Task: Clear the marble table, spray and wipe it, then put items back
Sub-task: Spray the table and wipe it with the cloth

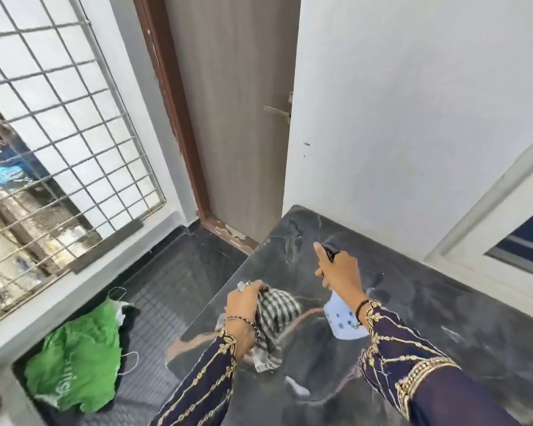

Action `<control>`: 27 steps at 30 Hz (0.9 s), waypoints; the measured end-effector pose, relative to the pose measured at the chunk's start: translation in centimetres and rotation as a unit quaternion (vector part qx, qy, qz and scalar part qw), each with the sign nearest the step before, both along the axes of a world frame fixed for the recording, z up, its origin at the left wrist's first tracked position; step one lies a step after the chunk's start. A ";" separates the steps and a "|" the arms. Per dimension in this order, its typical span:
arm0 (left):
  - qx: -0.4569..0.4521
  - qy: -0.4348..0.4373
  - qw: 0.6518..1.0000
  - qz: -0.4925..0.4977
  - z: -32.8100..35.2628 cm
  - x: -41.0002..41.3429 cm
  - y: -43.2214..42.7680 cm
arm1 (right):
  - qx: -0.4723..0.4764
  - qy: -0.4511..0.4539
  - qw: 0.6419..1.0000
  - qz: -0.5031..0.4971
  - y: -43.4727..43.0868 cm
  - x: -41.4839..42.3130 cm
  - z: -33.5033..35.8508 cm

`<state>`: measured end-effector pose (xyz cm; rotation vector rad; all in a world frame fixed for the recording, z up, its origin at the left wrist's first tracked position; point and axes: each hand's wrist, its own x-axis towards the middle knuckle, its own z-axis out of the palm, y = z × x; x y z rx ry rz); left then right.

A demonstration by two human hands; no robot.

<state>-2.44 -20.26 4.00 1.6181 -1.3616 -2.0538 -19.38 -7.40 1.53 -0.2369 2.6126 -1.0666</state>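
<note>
Green plastic bag (74,361) is lying on the floor left of the dark marble table (443,318). Over the table's left edge, the left hand (243,309) is bunching a checked cloth (276,315). Further right, the right hand (340,269) is clenching a white spray bottle (342,318), its long axis tilting away, black nozzle pointing toward the table's far end.

Dark grey veined marble table (413,302), blk/white checked cloth (274,315), green bag (74,364), pale blue-dotted bottle (342,321).
</note>
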 end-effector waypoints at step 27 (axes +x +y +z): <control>-0.013 0.040 0.999 -0.014 0.4 -1.2 -1.0 | -0.005 0.001 0.992 -0.125 10.6 3.2 -1.3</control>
